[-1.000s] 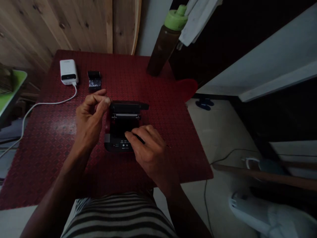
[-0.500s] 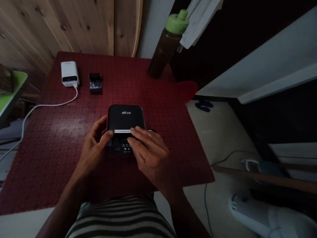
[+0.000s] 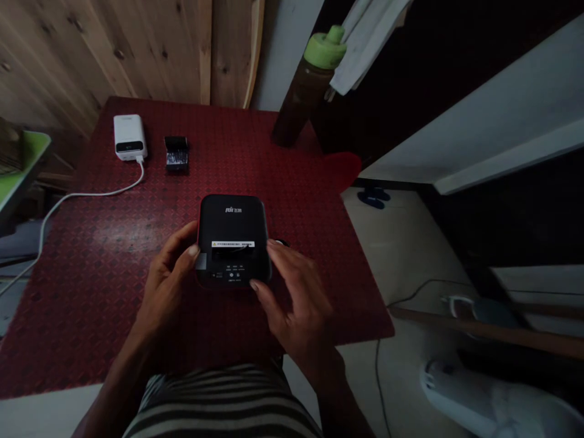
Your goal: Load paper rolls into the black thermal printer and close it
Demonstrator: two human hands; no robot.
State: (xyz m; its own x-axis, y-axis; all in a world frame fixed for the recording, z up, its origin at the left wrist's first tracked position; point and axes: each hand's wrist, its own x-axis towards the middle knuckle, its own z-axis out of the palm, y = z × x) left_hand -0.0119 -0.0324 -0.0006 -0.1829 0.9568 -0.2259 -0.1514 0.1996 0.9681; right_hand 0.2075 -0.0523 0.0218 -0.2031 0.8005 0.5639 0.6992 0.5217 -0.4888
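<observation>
A small black printer with a white logo lies on the red table in front of me. A white warning strip runs above its dark slot, and small buttons sit below. My left hand grips its left side, thumb on the edge near a grey patch. At the right side is my right hand, with its thumb on the lower right corner and its fingertips against the right edge. The undersides of the fingers are partly hidden. Part of a small round item shows just beyond my right fingers.
On the red patterned table stand a white power bank with a white cable, a small black item with a shiny film, and a tall brown bottle with a green lid. A red stool shows beside the table.
My right hand has drawn back from the slot to the printer's right edge, uncovering the whole warning strip and slot. My left thumb has shifted slightly outward along the left edge.
</observation>
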